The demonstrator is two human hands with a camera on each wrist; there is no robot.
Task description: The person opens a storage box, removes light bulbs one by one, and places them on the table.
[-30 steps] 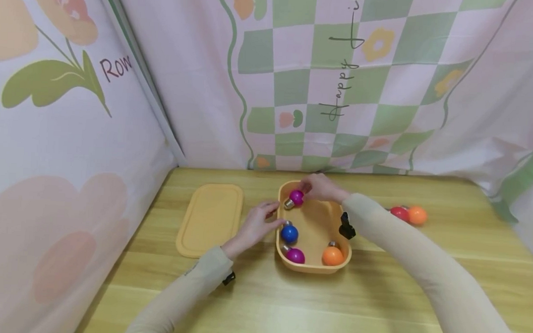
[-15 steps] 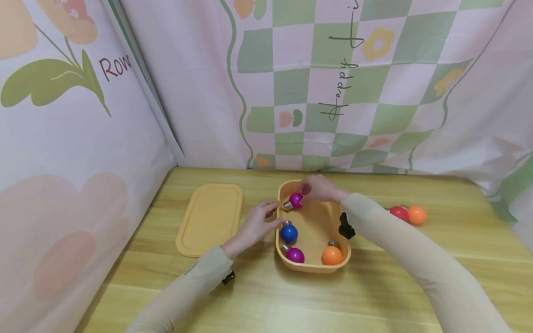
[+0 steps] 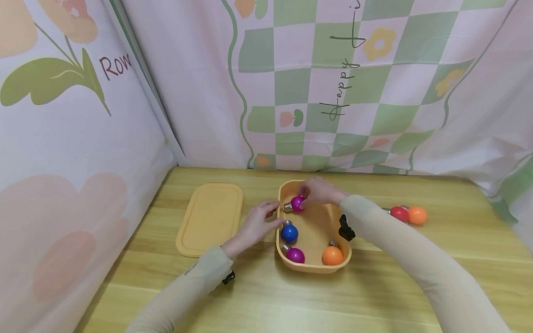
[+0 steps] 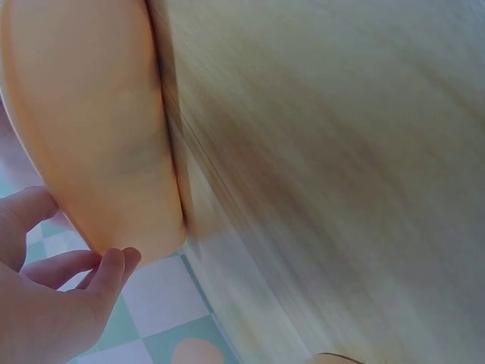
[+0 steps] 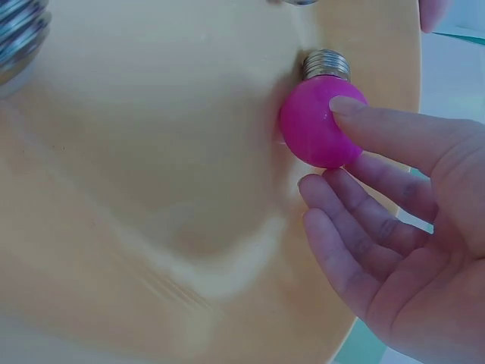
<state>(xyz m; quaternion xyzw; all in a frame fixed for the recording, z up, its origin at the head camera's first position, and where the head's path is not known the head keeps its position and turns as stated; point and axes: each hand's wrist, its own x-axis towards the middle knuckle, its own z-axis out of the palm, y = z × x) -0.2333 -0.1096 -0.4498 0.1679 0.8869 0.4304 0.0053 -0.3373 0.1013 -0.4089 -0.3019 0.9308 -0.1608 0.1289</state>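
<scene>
My right hand (image 3: 322, 190) pinches a magenta light bulb (image 3: 297, 204) inside the far left part of a yellow-orange plastic box (image 3: 313, 269). In the right wrist view, thumb and index finger hold the bulb's round globe (image 5: 314, 125), and its metal screw base (image 5: 326, 64) points away from the palm. My left hand (image 3: 255, 224) grips the box's left rim, its thumb over the edge near a blue bulb (image 3: 289, 233). The left wrist view has the left fingertips (image 4: 114, 262) at the rim of the box wall (image 4: 98, 114). Another magenta bulb (image 3: 296, 255) and an orange bulb (image 3: 332, 256) lie at the near end.
A flat yellow lid (image 3: 210, 220) lies left of the box on the wooden table (image 3: 260, 305). Beyond the right forearm sit a red bulb (image 3: 399, 213) and an orange bulb (image 3: 417, 215), side by side. A patterned curtain (image 3: 332, 90) hangs behind the table.
The right hand has shifted slightly toward the near side with the magenta bulb, whose screw base has swung to point more squarely left. The left hand stays on the rim.
</scene>
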